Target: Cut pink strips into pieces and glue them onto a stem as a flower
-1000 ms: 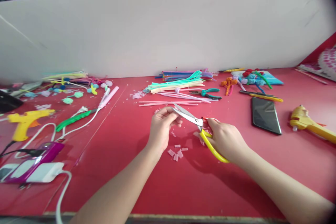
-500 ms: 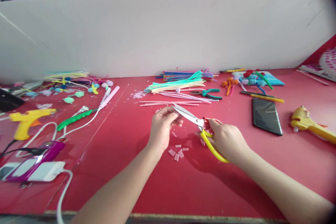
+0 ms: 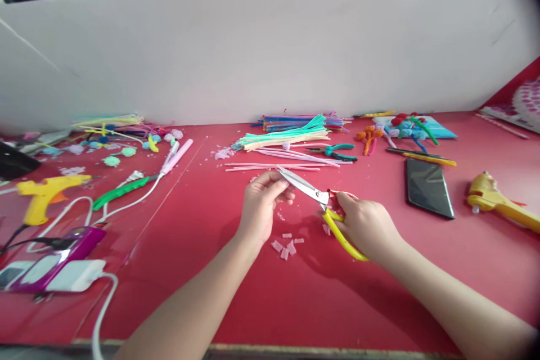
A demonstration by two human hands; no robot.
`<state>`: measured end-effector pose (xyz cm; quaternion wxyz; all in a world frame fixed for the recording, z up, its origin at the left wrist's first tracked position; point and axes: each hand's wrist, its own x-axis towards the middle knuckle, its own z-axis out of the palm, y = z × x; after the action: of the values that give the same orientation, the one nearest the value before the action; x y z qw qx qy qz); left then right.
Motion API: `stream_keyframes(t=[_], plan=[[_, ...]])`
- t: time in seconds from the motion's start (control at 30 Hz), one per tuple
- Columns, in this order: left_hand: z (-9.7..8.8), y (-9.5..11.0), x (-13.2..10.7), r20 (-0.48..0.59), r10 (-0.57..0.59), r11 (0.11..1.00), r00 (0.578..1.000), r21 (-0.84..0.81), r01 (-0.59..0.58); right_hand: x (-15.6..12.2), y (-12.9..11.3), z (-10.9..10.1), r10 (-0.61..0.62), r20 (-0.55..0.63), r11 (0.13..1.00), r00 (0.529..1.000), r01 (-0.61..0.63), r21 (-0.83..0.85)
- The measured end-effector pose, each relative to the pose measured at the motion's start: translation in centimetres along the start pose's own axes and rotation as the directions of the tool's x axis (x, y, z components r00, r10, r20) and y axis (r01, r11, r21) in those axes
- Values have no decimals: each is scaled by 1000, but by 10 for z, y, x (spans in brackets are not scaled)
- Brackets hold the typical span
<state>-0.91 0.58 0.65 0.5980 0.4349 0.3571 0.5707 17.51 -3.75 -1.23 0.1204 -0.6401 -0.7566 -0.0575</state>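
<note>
My right hand [image 3: 365, 222] is closed around the handles of yellow-handled scissors [image 3: 304, 187], whose blades point up and to the left. The blade tips meet the fingers of my left hand [image 3: 260, 202], which is closed in a pinch; whatever it pinches is hidden by the fingers and blades. Below, between both hands, several small pale pink cut pieces [image 3: 291, 247] lie on the red table [image 3: 253, 304]. Just beyond my left hand lie several pink pipe cleaners [image 3: 274, 167].
Bundled green pipe cleaners [image 3: 291, 134] and teal-handled pliers [image 3: 337, 151] lie at the back. On the right are a black phone [image 3: 429, 188] and a yellow glue gun [image 3: 498, 199]. Another glue gun [image 3: 46, 194], a purple power strip [image 3: 80, 244] and white cables occupy the left.
Both hands and the scissors hold almost the same position. Only a very slight shift of the whole view shows.
</note>
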Motion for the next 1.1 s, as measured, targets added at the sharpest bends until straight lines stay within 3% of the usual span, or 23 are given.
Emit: stream_keyframes(t=[0.23,0.53,0.63,0.73,0.8,0.87,1.0,1.1], plan=[[0,1,0,8,-13,1000,1000,25,13,0,2,1,45,26,999,999,-45,10],[5,-1,-2,73,-142,989,987,52,139,9,1,-11,181,124,950,976,-206,234],[8,-3,-4,172,-204,978,964,84,192,10,-2,-12,173,171,836,970,-236,495],[10,-6,-7,279,-273,961,921,133,244,9,-6,-16,161,248,602,955,-294,743],[11,-8,-9,328,-312,949,892,163,271,9,-8,-21,161,268,490,950,-313,813],[11,-9,-11,365,-342,938,866,192,289,9,-9,-25,149,268,451,952,-307,838],[13,-9,-12,421,-415,907,807,258,332,8,-8,-27,115,273,463,955,-295,836],[14,-8,-13,430,-385,913,816,307,269,6,-7,-22,96,271,493,958,-282,823]])
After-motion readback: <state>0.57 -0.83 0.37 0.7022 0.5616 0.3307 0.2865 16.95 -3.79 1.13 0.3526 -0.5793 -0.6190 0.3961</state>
